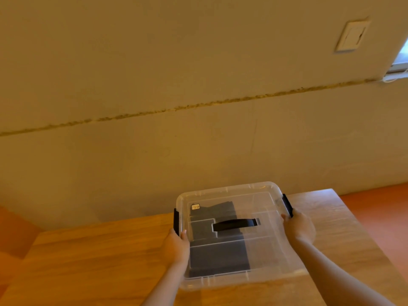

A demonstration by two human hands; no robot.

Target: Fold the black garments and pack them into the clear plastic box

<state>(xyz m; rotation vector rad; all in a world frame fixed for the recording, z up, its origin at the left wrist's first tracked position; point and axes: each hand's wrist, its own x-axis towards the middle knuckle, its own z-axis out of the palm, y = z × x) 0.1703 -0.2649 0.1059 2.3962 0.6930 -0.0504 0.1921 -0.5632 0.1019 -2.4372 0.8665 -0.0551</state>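
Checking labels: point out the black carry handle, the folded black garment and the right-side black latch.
black carry handle (235, 224), head view, middle of grip
folded black garment (218, 255), head view, lower fold
right-side black latch (287, 204), head view, clip's middle

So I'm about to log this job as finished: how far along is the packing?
Nearly done. Folded black garments lie inside the clear plastic box, filling its left part, and the lid with its black handle is on. The left hand and right hand grip the sides at the black latches. No loose garments show on the table. Whether the latches are snapped, I cannot tell.
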